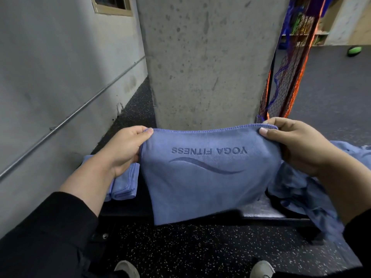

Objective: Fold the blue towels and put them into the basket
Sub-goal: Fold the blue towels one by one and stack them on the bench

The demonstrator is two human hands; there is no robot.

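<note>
A blue towel (202, 181) with mirrored lettering "YOGA FITNESS" hangs doubled over in front of me above a dark bench (261, 211). My left hand (122, 151) pinches its top left corner. My right hand (297, 145) pinches its top right corner. Folded blue towels (125, 185) lie stacked on the bench's left end, partly behind my left wrist. A loose heap of unfolded blue towels (301, 189) lies on the bench's right end, spilling over its front edge. No basket is in view.
A concrete pillar (208, 63) stands right behind the bench. A grey wall with a metal rail (66, 119) runs along the left. Coloured netting (289, 63) hangs by the pillar's right side. Speckled dark floor lies below, my shoes (261, 268) at the bottom edge.
</note>
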